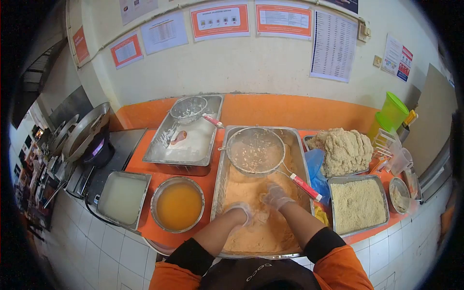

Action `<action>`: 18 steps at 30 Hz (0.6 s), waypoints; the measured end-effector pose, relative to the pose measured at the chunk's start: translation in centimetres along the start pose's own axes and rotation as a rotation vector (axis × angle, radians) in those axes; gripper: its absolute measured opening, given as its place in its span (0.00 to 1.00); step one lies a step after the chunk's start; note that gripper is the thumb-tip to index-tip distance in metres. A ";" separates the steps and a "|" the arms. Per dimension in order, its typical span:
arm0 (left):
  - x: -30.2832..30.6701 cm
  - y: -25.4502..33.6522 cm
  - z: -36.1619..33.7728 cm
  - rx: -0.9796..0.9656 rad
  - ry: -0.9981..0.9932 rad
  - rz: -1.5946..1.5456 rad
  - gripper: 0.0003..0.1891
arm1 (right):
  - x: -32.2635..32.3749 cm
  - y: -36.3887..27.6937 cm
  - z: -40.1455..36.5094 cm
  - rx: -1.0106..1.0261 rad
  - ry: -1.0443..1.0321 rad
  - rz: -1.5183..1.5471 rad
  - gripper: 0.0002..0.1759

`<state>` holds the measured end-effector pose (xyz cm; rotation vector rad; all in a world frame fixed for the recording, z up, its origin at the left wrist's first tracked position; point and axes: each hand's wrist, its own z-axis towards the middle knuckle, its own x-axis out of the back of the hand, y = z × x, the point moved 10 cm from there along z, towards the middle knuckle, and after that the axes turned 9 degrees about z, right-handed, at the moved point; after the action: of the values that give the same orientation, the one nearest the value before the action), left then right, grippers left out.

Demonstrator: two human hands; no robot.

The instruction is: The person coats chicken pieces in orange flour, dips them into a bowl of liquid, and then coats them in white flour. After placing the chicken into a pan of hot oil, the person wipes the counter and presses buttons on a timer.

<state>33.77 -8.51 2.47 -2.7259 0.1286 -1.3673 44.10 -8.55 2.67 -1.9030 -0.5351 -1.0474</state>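
A deep metal tray (220, 181) of orange-tinted flour stands before me. Both hands are in clear gloves. My left hand (240, 212) is sunk in the flour near the tray's left side, its fingers hidden. Further right and a little higher, my right hand (277, 195) touches the flour, its fingers partly buried and too unclear to read. Just above the hands, a round mesh strainer (256, 150) with bits of batter lies across the tray, its red-and-white handle (305, 187) pointing to the lower right.
Left: a white flour tray (193, 140) with a raw piece (179, 137) and a second strainer (189, 108), a bowl of orange liquid (178, 204), a tray of cloudy liquid (123, 198), a wok (87, 130). Right: a crumb mound (345, 150), a crumb tray (358, 203), green containers (394, 108).
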 end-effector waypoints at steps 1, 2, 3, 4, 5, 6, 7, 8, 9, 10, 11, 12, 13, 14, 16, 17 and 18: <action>0.3 0.1 -0.6 0.000 -0.002 0.001 0.15 | 0.9 -0.8 -0.6 0.000 0.000 0.002 0.35; 0.1 -2.7 -1.5 0.284 0.015 -0.280 0.16 | 2.7 0.1 -1.8 -0.159 0.082 -0.093 0.37; -1.1 -5.0 -3.0 0.568 0.028 -0.560 0.18 | 4.3 1.0 -3.1 -0.320 0.162 -0.188 0.40; -1.5 -4.9 -2.6 0.567 0.026 -0.557 0.18 | 4.5 1.0 -3.4 -0.323 0.161 -0.184 0.40; -2.2 -5.5 -2.0 0.609 0.027 -0.538 0.16 | 4.6 0.6 -3.4 -0.279 0.160 -0.126 0.43; -2.5 -6.0 -1.9 0.654 0.032 -0.516 0.14 | 4.8 0.1 -3.2 -0.232 0.163 -0.068 0.46; -2.4 -5.9 -2.2 0.659 0.042 -0.509 0.14 | 3.9 0.6 -2.0 -0.226 0.174 -0.066 0.46; -2.1 -5.5 -2.4 0.639 0.051 -0.497 0.14 | 2.7 0.9 0.2 -0.155 0.259 -0.138 0.48; -2.1 -5.2 -2.6 0.619 0.059 -0.490 0.14 | 2.0 0.7 1.7 -0.082 0.341 -0.214 0.50; -2.3 -5.7 -2.1 0.628 0.070 -0.494 0.14 | 1.8 0.2 2.4 -0.070 0.347 -0.220 0.50; -3.2 -6.0 -1.0 0.601 0.037 -0.514 0.15 | 1.5 -1.7 3.1 0.058 0.390 -0.265 0.52; -3.9 -6.0 -0.4 0.571 0.002 -0.534 0.16 | 1.0 -3.5 3.4 0.184 0.428 -0.308 0.54; -3.2 -6.0 -1.0 0.575 0.003 -0.541 0.16 | -0.2 -3.8 4.1 0.190 0.425 -0.312 0.54; -2.4 -6.8 -2.2 0.659 0.058 -0.666 0.16 | -1.8 -4.2 5.1 0.218 0.380 -0.384 0.51; -2.6 -7.9 -2.5 0.744 0.110 -0.794 0.16 | -3.3 -5.6 6.0 0.248 0.329 -0.456 0.48; -3.8 -8.7 -1.4 0.779 0.095 -0.800 0.16 | -4.8 -6.7 6.4 0.353 0.233 -0.378 0.43; -4.4 -8.9 -1.4 0.811 0.076 -0.805 0.16 | -5.7 -7.9 5.9 0.453 0.135 -0.295 0.38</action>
<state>30.34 0.73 0.86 -2.0395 -1.3207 -1.2287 38.13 0.84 0.18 -1.3728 -0.9093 -1.1185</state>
